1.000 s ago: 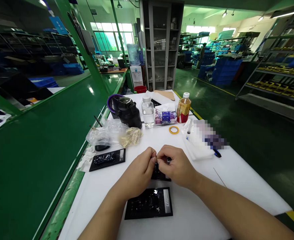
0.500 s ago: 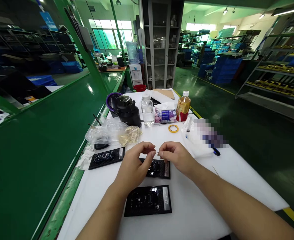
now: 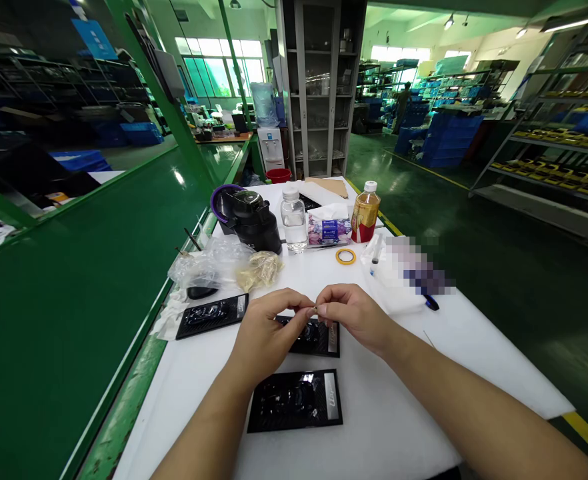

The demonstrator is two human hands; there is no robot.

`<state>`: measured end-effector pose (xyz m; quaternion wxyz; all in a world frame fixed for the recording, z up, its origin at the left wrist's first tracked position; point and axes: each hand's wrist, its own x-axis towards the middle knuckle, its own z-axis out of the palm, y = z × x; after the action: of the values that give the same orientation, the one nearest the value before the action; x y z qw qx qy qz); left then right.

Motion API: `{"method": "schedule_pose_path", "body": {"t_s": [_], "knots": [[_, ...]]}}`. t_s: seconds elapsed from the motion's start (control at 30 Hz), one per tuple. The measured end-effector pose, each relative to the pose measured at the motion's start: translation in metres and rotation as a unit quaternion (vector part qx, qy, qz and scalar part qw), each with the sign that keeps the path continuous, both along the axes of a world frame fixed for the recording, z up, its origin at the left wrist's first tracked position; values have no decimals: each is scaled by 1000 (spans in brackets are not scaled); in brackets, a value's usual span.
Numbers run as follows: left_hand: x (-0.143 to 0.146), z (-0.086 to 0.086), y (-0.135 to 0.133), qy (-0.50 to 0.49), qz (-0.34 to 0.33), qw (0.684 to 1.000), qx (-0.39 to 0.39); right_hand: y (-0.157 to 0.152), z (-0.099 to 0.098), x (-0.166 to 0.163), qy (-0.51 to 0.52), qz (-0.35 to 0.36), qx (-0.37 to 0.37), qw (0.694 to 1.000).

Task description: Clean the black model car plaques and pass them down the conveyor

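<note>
My left hand and my right hand meet fingertip to fingertip above the white table. Both pinch a tiny thin item that is too small to name. Directly under the fingers lies a black glossy packet with a silver end strip. A second black packet lies nearer to me between my forearms. A third black packet lies to the left near the table's edge.
Behind the hands stand a black jug with a purple lid, a clear bottle, a tissue pack, an amber drink bottle and a yellow tape ring. Crumpled plastic bags lie left. A green conveyor borders the table.
My hands lifted off the middle black packet and rose a little, uncovering it. They drew slightly apart, then closed together again on the tiny item.
</note>
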<state>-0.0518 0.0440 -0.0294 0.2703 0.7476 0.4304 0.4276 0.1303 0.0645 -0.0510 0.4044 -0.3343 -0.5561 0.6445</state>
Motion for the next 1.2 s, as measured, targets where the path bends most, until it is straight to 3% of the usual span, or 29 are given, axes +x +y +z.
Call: {"method": "schedule_pose_path", "body": {"t_s": [0.3, 0.5, 0.7, 0.9, 1.2], "knots": [[0, -5, 3, -66, -19, 994, -90, 0, -1, 1, 37, 24, -18, 999], [0, -7, 5, -63, -23, 993, -94, 1, -3, 1, 40, 29, -22, 999], [1, -11, 1, -32, 32, 999, 3, 2, -4, -1, 39, 0, -47, 998], [2, -16, -1, 42, 9, 980, 197, 2, -1, 0, 34, -12, -50, 998], [0, -20, 2, 54, 12, 972, 229, 2, -2, 0, 7, -1, -28, 1000]]}}
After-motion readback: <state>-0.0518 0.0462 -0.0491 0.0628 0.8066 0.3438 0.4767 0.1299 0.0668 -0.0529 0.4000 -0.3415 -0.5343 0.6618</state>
